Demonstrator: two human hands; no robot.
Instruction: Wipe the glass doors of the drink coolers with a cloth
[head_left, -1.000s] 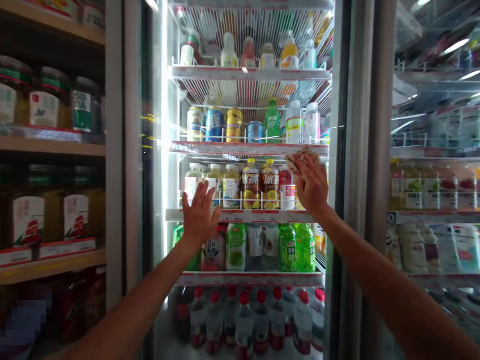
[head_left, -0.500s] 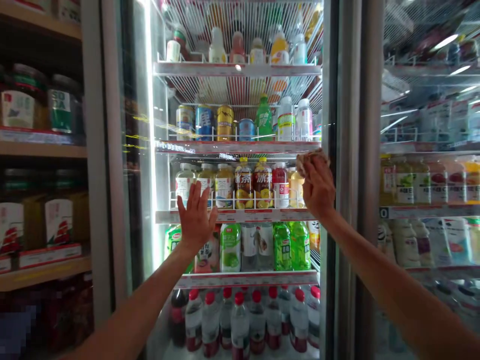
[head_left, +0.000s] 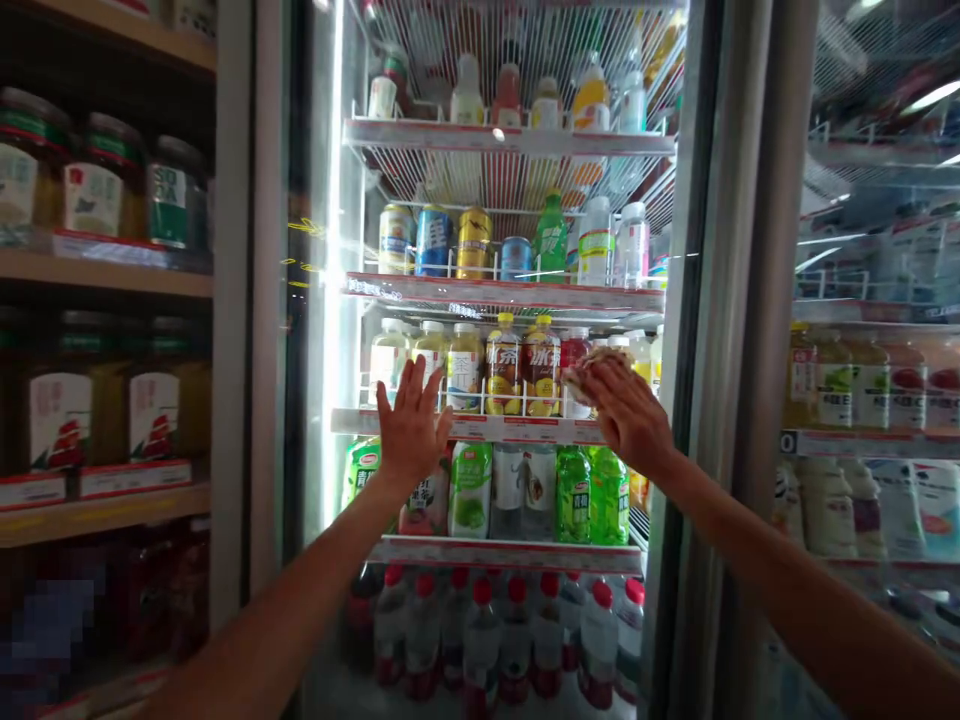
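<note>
In front of me is the glass door [head_left: 510, 500] of an upright drinks cooler, with bottles and cans on wire shelves behind it. My left hand [head_left: 411, 430] has its fingers spread, its palm toward the glass at the third shelf's left part. My right hand [head_left: 630, 405] presses a crumpled, pale brownish cloth [head_left: 581, 378] toward the glass, level with the same shelf on the right. Behind the hands stand iced tea bottles [head_left: 504, 365] with yellow caps and green bottles [head_left: 574, 495]. Whether the left palm touches the glass is hard to make out.
To the left, a wooden shelf unit [head_left: 105, 270] holds jars. A metal door frame [head_left: 757, 400] separates this cooler from another one on the right with juice bottles [head_left: 832, 380]. Red-capped water bottles [head_left: 480, 630] stand at the cooler's bottom.
My right hand has moved the cloth down and to the left across the glass. My left hand stays spread at about the same shelf. The view has shifted slightly left.
</note>
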